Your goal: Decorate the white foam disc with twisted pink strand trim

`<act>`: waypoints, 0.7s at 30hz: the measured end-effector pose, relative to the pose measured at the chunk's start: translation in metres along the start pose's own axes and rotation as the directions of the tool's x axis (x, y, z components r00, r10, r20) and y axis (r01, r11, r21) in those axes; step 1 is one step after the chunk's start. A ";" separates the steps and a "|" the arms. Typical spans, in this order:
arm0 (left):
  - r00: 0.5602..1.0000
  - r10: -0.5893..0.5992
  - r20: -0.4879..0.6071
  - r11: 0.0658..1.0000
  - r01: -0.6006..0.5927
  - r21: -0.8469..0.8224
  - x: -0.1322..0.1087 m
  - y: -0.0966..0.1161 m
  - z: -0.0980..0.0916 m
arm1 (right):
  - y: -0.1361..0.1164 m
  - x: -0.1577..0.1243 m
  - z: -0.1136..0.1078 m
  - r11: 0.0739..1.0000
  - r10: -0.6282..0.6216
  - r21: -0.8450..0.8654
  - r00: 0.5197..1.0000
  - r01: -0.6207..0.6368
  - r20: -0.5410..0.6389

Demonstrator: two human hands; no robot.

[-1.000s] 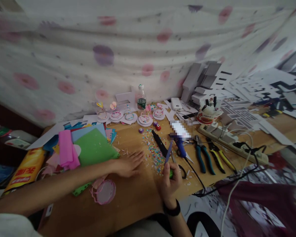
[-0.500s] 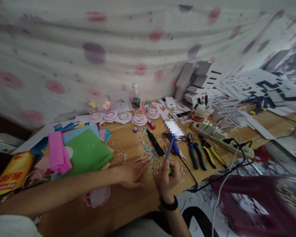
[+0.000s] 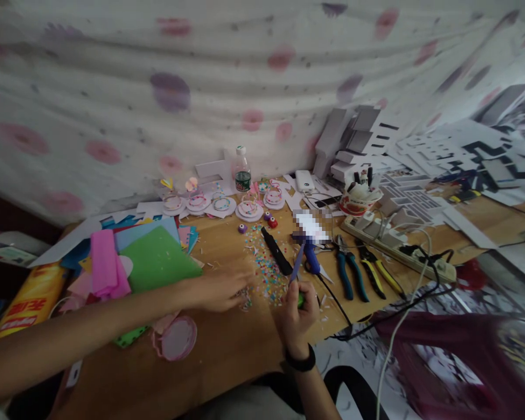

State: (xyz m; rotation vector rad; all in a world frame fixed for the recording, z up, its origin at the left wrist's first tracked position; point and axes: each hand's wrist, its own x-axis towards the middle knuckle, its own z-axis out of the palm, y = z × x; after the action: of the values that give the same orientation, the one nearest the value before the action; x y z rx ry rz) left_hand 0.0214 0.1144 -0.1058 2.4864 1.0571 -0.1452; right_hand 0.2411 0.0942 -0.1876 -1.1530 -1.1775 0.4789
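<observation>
My right hand [image 3: 298, 312] is closed around a green-handled tool with a purple strip [image 3: 297, 263] sticking up from it, near the front edge of the wooden table [image 3: 227, 350]. A black band sits on that wrist. My left hand [image 3: 221, 289] lies palm down on the table, blurred, its fingertips at a scatter of small coloured paper bits [image 3: 266, 269]. It holds nothing that I can see. A pink round frame [image 3: 177, 338] lies just below my left forearm.
Green foam sheet [image 3: 157, 259] and pink roll [image 3: 104, 263] lie left. A black knife [image 3: 276, 251], blue glue gun [image 3: 310, 259], pliers [image 3: 347, 271] and yellow-handled cutters [image 3: 378, 271] lie right of centre. A power strip [image 3: 402, 248] with cables, a bottle [image 3: 242, 170] and round crafts [image 3: 249, 210] sit behind.
My left hand has slid left and back across the table, brushing the paper bits. My right hand holds its place with the tool.
</observation>
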 end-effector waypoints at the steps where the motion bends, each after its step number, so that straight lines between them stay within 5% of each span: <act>1: 0.999 -0.034 0.003 0.999 0.034 0.004 0.006 -0.006 -0.002 | -0.001 0.000 0.000 1.000 -0.004 0.001 1.000 0.004 -0.001; 10: 0.981 -0.186 0.059 0.982 0.184 0.039 0.049 -0.039 0.011 | -0.002 0.002 0.001 0.999 -0.034 -0.004 0.999 0.034 0.005; 21: 0.986 -0.161 0.040 0.987 0.160 0.011 0.009 -0.030 0.005 | 0.001 0.001 0.001 0.999 -0.038 -0.006 0.998 0.038 0.058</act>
State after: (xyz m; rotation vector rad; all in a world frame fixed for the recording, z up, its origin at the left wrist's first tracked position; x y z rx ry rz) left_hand 0.0066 0.1368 -0.1227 2.3926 1.2413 -0.2472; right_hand 0.2410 0.0959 -0.1885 -1.1270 -1.2499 0.4828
